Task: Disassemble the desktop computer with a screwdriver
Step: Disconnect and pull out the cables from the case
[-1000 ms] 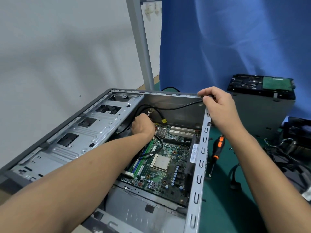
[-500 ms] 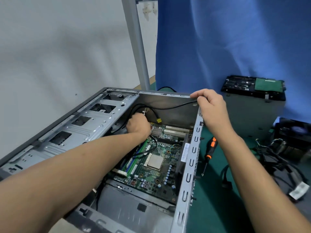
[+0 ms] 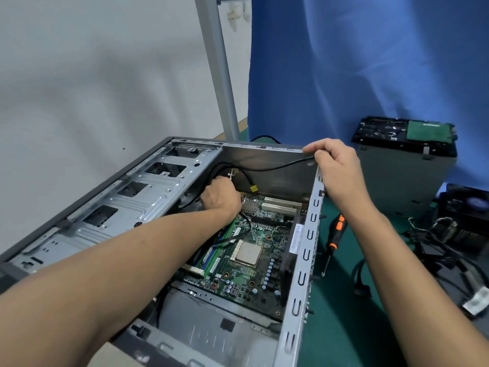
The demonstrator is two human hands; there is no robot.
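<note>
Desktop computer [image 3: 132,202] open, motherboard [image 3: 238,279] exposed | left hand [image 3: 221,198]: cannot tell | right hand [image 3: 338,168] grips rim

We look down on an open computer case [image 3: 105,207] lying on the left of the table [image 3: 344,327], the motherboard [image 3: 251,250] inside on its floor. The left hand [image 3: 222,197] reaches in at the board's far end; the right hand [image 3: 336,165] grips the case's far right corner. A screwdriver [image 3: 334,239] lies just right of the case. A metal box [image 3: 402,181] stands behind it, with loose cables [image 3: 449,250] at the right edge.
</note>
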